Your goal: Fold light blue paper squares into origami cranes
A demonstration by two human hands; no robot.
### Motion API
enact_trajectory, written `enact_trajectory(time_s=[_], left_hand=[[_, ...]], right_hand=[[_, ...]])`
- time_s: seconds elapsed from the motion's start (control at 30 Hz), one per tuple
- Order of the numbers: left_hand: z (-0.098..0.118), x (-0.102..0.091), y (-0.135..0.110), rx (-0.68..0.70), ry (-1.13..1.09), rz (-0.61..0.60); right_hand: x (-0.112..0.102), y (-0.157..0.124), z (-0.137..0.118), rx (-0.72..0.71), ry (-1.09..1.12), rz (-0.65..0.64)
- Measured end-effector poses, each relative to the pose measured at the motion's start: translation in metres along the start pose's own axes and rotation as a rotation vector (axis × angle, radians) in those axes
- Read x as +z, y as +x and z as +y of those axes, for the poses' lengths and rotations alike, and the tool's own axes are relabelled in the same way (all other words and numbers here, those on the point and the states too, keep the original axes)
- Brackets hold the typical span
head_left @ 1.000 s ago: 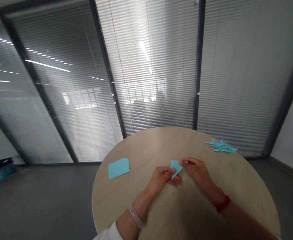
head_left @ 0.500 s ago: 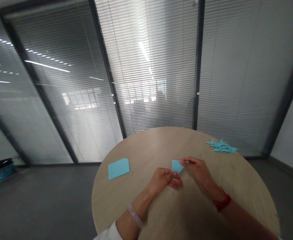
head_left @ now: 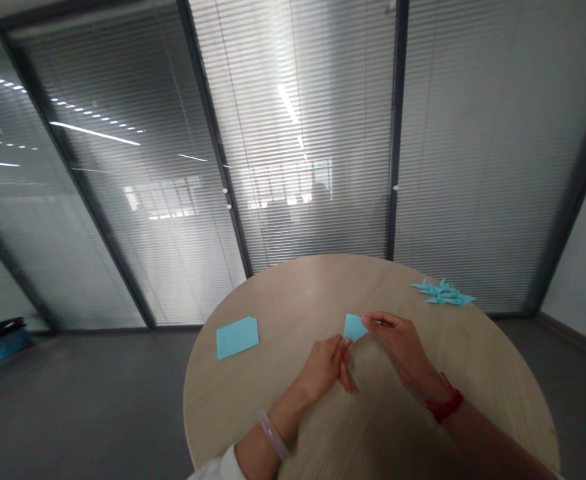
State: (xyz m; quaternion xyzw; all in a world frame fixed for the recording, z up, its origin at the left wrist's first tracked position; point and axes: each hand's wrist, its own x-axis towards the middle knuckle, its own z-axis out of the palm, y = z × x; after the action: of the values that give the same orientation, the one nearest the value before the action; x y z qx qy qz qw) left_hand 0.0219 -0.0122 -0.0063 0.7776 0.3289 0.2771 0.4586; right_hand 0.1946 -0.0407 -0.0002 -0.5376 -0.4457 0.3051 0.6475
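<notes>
A small folded light-blue paper (head_left: 355,327) is held just above the round wooden table (head_left: 323,287), near its middle. My right hand (head_left: 397,343) pinches the paper's right edge between thumb and forefinger. My left hand (head_left: 327,365) has its fingers curled together at the paper's lower left corner and touches it there. A clear bangle sits on my left wrist and a red band on my right wrist.
A stack of flat light-blue paper sheets (head_left: 237,337) lies at the table's left side. A heap of folded light-blue paper pieces (head_left: 443,293) lies at the far right edge. Glass walls with blinds stand behind the table, and grey floor lies around it.
The paper has been lifted slightly and turned, so it shows a squarer face instead of a downward point. My left hand's fingers have slid from under the paper to its lower corner.
</notes>
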Motion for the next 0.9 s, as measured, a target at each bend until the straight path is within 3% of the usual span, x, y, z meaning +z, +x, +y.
enact_trajectory(time_s=[0.17,0.33,0.53,0.9], left_hand=[[0.004,-0.004,-0.001,0.047,0.105,0.032],[0.004,-0.010,0.002,0.141,0.153,0.206],[0.000,-0.016,0.005,0.112,0.068,0.361],[0.003,-0.019,-0.001,0.176,0.212,0.076]], right_hand=[[0.002,0.000,0.000,-0.006,-0.003,-0.004],[0.005,-0.006,-0.002,-0.114,-0.102,-0.093],[0.007,-0.009,-0.003,-0.225,-0.224,-0.174],[-0.008,0.001,-0.006,-0.209,-0.277,-0.551]])
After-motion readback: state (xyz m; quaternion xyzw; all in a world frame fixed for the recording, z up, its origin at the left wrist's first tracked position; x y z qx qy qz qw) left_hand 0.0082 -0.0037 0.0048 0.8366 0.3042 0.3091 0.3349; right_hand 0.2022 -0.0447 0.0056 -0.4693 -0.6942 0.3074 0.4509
